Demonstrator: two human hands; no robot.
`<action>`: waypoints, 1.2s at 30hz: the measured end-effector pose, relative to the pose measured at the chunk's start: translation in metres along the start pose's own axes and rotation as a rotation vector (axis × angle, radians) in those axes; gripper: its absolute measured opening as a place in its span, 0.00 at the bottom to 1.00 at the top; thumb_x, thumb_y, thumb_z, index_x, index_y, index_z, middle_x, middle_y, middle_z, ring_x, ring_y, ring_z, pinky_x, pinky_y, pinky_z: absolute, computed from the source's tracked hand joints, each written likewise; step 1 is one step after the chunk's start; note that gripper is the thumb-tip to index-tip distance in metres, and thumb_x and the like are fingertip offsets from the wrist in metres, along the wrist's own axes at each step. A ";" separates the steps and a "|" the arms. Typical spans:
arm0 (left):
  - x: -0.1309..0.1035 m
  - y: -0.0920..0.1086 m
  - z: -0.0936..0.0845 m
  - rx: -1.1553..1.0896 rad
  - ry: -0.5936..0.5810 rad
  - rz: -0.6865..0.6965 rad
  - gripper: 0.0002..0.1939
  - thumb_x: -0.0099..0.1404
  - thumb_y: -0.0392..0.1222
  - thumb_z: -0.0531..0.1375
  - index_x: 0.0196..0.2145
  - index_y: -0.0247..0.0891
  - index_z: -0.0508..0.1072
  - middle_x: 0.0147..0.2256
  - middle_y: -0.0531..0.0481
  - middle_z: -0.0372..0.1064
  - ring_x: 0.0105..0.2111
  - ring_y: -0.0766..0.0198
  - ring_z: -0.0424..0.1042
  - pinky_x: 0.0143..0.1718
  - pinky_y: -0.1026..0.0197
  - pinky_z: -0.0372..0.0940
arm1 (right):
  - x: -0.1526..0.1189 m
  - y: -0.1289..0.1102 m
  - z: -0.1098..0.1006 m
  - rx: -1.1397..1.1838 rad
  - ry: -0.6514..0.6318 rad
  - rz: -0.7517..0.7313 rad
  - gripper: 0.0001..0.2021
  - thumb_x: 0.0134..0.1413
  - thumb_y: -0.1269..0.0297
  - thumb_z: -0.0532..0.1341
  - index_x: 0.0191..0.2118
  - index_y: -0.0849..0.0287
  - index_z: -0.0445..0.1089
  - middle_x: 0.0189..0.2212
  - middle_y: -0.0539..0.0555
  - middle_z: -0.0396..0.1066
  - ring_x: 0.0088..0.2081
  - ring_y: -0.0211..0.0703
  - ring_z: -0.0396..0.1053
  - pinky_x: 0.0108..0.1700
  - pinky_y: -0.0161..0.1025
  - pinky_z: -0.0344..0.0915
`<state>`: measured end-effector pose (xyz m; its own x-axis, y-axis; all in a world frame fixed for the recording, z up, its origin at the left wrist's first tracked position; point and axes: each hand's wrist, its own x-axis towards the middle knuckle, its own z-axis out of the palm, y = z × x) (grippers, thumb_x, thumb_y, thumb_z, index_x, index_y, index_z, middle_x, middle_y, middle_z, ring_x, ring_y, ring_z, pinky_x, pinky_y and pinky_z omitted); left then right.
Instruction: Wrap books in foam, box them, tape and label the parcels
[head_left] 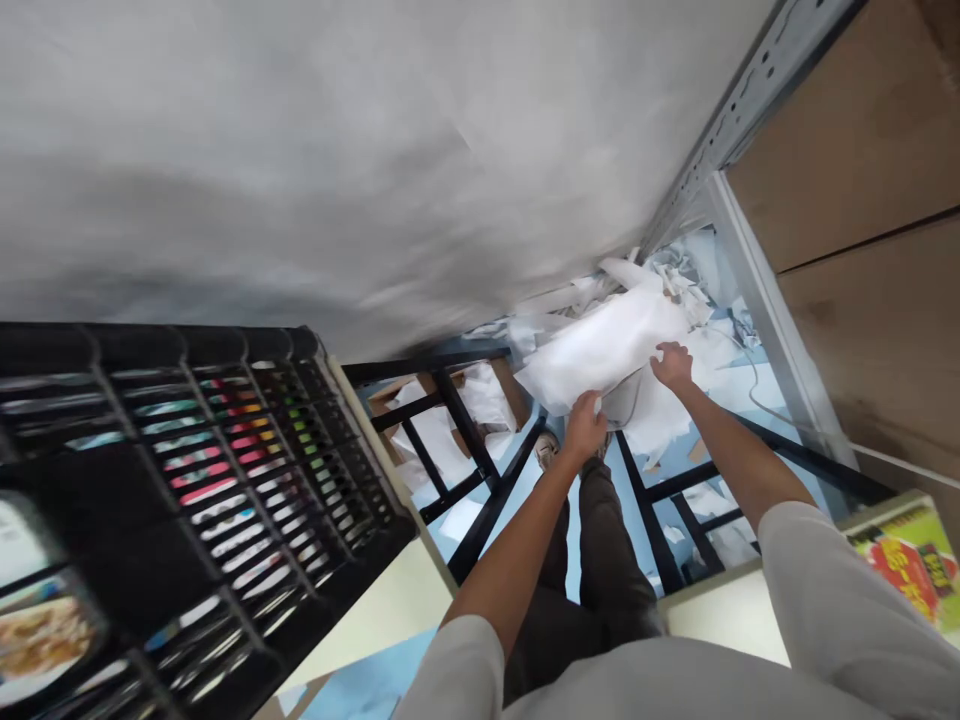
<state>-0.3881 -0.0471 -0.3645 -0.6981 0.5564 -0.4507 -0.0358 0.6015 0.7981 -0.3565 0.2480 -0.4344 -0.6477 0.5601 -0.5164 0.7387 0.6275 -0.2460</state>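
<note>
A large, smooth white sheet (611, 340), paper or thin plastic, spreads out in front of my legs above the littered floor. Its near left edge meets my left hand (585, 430), whose fingers are closed on it. My right hand (673, 366) is at the sheet's right side with fingers curled in around the edge. Between the two hands, under the sheet, shows a rounded grey edge (624, 402); most of that object is hidden.
Crumpled white scraps (690, 280) cover the blue floor beyond. Black metal frames (469, 430) stand on both sides of my legs. A black rack of colourful packets (247, 480) is at left, brown cardboard boxes (862, 300) behind a grey metal post (780, 310) at right. A blurred grey-white surface (337, 180) fills the top.
</note>
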 end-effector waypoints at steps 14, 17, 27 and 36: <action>0.034 -0.065 0.033 -0.025 0.032 0.005 0.23 0.72 0.35 0.59 0.63 0.37 0.74 0.65 0.35 0.70 0.71 0.44 0.66 0.76 0.37 0.60 | 0.090 0.003 0.055 0.028 0.217 0.270 0.32 0.63 0.47 0.65 0.65 0.61 0.62 0.55 0.71 0.71 0.61 0.72 0.61 0.62 0.71 0.56; 0.029 -0.066 0.030 -0.023 0.016 -0.010 0.22 0.73 0.35 0.59 0.62 0.39 0.75 0.65 0.36 0.71 0.70 0.44 0.67 0.76 0.36 0.60 | 0.083 -0.003 0.054 0.036 0.202 0.209 0.22 0.65 0.51 0.61 0.56 0.61 0.70 0.50 0.69 0.72 0.58 0.72 0.62 0.60 0.72 0.56; 0.021 -0.031 0.017 -0.071 -0.049 -0.002 0.19 0.73 0.36 0.61 0.60 0.39 0.77 0.61 0.37 0.75 0.66 0.45 0.71 0.75 0.37 0.61 | 0.045 -0.020 0.007 -0.060 0.195 0.013 0.17 0.71 0.62 0.53 0.58 0.63 0.70 0.42 0.66 0.76 0.49 0.63 0.70 0.59 0.59 0.54; 0.009 0.000 0.007 -0.060 -0.062 0.025 0.22 0.72 0.33 0.59 0.61 0.40 0.76 0.61 0.40 0.75 0.66 0.48 0.72 0.73 0.40 0.65 | 0.026 -0.020 -0.032 0.029 0.383 -0.021 0.13 0.71 0.61 0.53 0.52 0.57 0.69 0.56 0.69 0.72 0.59 0.65 0.66 0.61 0.60 0.58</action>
<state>-0.3891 -0.0384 -0.3715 -0.6535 0.6064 -0.4530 -0.0628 0.5530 0.8308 -0.3943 0.2671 -0.4164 -0.6811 0.7125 -0.1687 0.7263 0.6281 -0.2792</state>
